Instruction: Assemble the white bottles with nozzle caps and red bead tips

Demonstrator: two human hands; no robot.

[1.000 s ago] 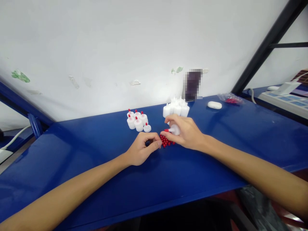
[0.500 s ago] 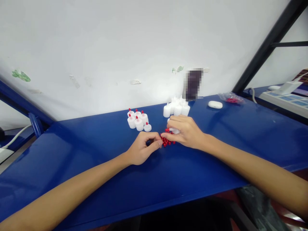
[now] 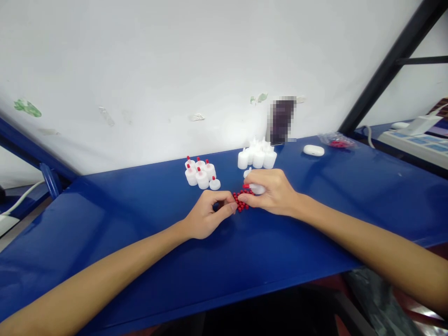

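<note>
Right hand (image 3: 271,190) grips a red-tipped bottle (image 3: 258,188) — left hand (image 3: 211,214) just beside.

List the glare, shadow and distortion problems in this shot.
In the head view, the white bottles without red caps look washed out; the dark object against the wall is pixelated; the blue tabletop shows sheen and a soft shadow near the left hand; forearms look stretched.

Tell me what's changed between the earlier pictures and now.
The right hand has shifted slightly right, its fingers curled closer around the white red-tipped piece, uncovering more of the small white nozzled piece behind. No grip was visibly released. The left hand and capped white bottles stayed put.
</note>
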